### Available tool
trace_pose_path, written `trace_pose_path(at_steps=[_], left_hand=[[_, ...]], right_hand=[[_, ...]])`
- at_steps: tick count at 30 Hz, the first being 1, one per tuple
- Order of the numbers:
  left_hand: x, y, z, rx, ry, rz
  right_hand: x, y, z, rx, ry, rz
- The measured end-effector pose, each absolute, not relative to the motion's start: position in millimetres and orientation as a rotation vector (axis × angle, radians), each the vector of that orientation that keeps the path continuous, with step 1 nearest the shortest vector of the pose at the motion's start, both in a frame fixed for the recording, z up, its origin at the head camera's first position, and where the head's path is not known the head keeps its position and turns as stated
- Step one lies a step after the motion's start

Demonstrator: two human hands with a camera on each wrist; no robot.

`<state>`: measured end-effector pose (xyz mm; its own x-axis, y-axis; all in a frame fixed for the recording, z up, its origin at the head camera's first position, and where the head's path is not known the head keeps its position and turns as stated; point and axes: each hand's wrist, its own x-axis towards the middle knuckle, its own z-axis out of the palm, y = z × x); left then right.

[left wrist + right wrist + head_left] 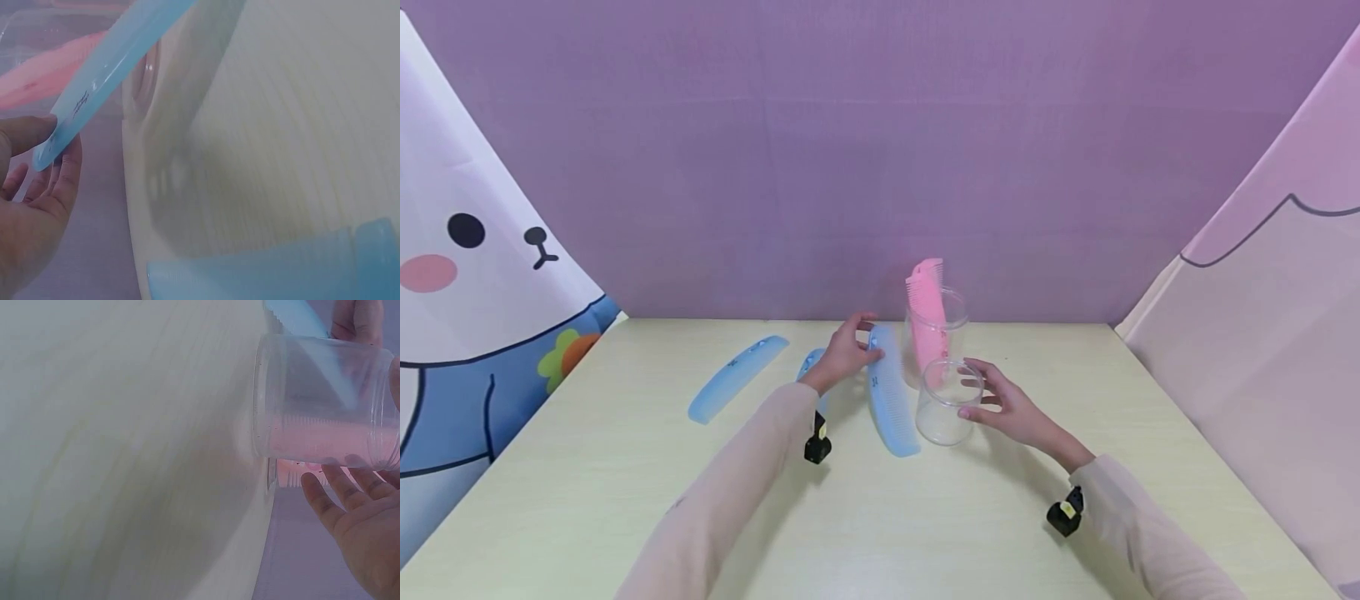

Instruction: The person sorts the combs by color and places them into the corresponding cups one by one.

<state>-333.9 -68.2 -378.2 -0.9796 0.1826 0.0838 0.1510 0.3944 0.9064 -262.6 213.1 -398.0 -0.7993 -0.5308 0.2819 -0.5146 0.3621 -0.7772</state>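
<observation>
In the head view my left hand [847,354] pinches a blue comb [889,400] near its upper end, the thumb on one face and fingers behind it. The comb slants, its lower end towards me. Just right of it, my right hand [1011,408] holds a clear plastic cup [942,421] between thumb and fingers. Nothing shows inside that cup. Behind it stands a second clear cup [957,333] with pink combs [927,304] upright in it; how many cannot be told. The right wrist view shows the fingers [325,503] along the held cup's side.
Another blue comb [737,379] lies on the pale table [880,533] at the left. A further blue comb [810,363] is partly hidden behind my left wrist. A purple backdrop [850,167] rises at the table's far edge, with printed cloths at both sides.
</observation>
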Motion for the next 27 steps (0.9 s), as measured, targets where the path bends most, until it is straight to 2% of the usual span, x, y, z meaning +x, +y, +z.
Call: trace_pose_path(at_steps=[27], left_hand=[[-326.7,-68.6,-331.0,0.414,2.548,1.888]], right_hand=[[-259.5,211.1,-393.8,-0.944,2.588,-1.448]])
